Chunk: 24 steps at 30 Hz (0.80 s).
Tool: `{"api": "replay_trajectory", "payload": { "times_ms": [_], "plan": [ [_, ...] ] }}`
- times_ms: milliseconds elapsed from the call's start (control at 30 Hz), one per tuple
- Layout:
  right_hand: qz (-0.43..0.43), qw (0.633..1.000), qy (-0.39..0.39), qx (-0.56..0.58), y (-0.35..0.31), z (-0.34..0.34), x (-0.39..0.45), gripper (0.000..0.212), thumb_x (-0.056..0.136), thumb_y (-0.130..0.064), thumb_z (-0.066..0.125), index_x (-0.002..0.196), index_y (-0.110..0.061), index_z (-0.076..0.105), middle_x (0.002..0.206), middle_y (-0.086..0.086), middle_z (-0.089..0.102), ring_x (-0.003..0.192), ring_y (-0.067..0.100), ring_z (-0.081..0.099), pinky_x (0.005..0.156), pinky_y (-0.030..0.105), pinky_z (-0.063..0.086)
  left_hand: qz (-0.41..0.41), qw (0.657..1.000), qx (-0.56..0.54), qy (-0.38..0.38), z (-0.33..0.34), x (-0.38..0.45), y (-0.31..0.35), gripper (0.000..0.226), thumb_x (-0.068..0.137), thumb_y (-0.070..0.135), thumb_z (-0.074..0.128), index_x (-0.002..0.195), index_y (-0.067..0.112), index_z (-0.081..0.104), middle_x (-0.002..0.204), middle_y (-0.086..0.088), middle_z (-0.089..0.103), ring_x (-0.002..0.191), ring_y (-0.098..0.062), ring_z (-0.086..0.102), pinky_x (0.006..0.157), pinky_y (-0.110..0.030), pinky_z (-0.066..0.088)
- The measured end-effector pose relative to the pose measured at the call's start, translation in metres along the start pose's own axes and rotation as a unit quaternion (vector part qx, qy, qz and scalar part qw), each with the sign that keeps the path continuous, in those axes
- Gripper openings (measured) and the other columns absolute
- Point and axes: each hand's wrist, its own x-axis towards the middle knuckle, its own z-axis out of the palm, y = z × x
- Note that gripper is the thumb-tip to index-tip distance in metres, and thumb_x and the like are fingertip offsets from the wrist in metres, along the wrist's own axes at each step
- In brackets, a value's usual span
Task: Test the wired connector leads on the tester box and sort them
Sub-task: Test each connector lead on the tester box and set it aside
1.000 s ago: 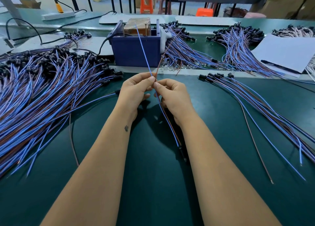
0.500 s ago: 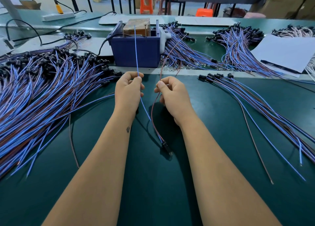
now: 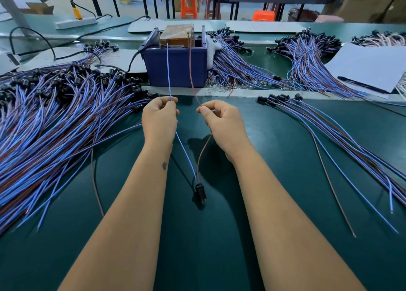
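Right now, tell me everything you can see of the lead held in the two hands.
The lead is a small black connector with two thin insulated wires, spread in a V. The left hand pinches the blue wire; the right hand pinches the brown wire. Both free ends run up toward the brown block atop the blue tester box. The connector hangs low between the forearms, over the green mat.

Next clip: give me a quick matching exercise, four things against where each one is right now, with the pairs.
Things:
1. blue wire
2. brown wire
3. black connector
4. tester box

Places:
A. hanging below both hands
B. pinched in the right hand
C. beyond the hands, at the mat's far edge
D. pinched in the left hand

Pairs: 1-D, 2-B, 3-A, 4-C
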Motion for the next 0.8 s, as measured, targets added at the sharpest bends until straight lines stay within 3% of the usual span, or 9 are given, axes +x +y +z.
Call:
{"api": "replay_trajectory", "payload": {
  "times_ms": [333, 600, 800],
  "plan": [
    [0.03, 1.0, 0.003, 0.002, -0.001, -0.0012, 0.0014, 0.017, 0.094, -0.014, 0.057, 0.084, -0.016, 0.07, 0.044, -0.024, 0.05, 0.047, -0.005, 0.045, 0.054, 0.011, 0.033, -0.009, 1.0, 0.002, 0.008, 0.0001, 0.0003, -0.0001, 0.021, 0.095, 0.011, 0.047, 0.097, 0.017, 0.067, 0.07, 0.006, 0.058, 0.039, 0.001, 0.045, 0.045, -0.01, 0.04],
    [0.035, 0.999, -0.003, 0.004, -0.0016, -0.0021, 0.0016, 0.017, 0.096, -0.014, 0.056, 0.089, -0.013, 0.071, 0.045, -0.026, 0.051, 0.049, -0.01, 0.048, 0.054, 0.007, 0.034, -0.012, 1.0, -0.009, 0.013, -0.0005, 0.0009, 0.0004, 0.02, 0.094, 0.012, 0.047, 0.091, 0.021, 0.065, 0.07, 0.006, 0.058, 0.048, -0.003, 0.047, 0.047, -0.01, 0.04],
    [0.045, 0.999, 0.012, 0.021, -0.0023, -0.0028, 0.0026, 0.018, 0.096, -0.015, 0.056, 0.086, -0.016, 0.07, 0.045, -0.025, 0.05, 0.048, -0.008, 0.047, 0.059, 0.014, 0.035, -0.009, 1.0, -0.01, 0.013, -0.0006, 0.0003, 0.0015, 0.02, 0.096, 0.013, 0.047, 0.091, 0.023, 0.064, 0.073, 0.006, 0.059, 0.058, -0.007, 0.05, 0.046, -0.01, 0.039]
  ]
}}
